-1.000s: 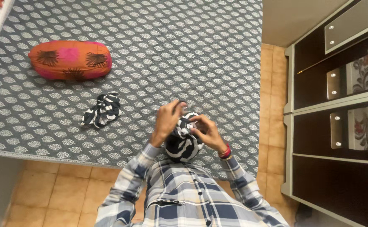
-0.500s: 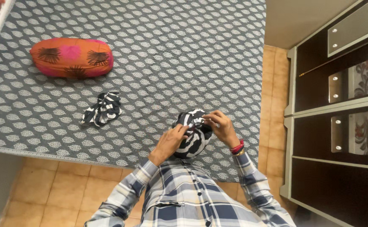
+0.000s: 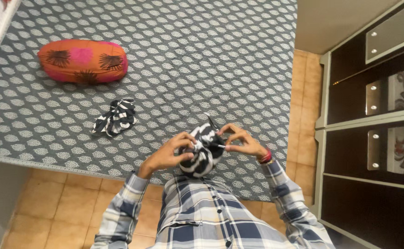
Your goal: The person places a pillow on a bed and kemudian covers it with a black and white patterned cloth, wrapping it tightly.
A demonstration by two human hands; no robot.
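Here, a person in a plaid shirt stands at the edge of a bed [image 3: 239, 55] covered in a grey leaf-patterned spread and works a black-and-white patterned cloth [image 3: 203, 152] into a tight, rounded bundle held just above the near edge of the bedding, in front of the chest. The left hand [image 3: 169, 154] cups the bundle's side and underside, fingers curled against it, while the right hand [image 3: 241, 142] pinches a loose end of the fabric at the top between thumb and fingertips. The bundle looks mostly formed, a compact ball with zebra-like stripes, though a short tail still sticks up, so by the look of it the final tuck remains. A second black-and-white cloth [image 3: 115, 117] lies crumpled and loose on the spread to the left, apparently untouched, near an orange and pink bolster cushion [image 3: 83, 61]. A dark cabinet [image 3: 377, 138] stands at right.
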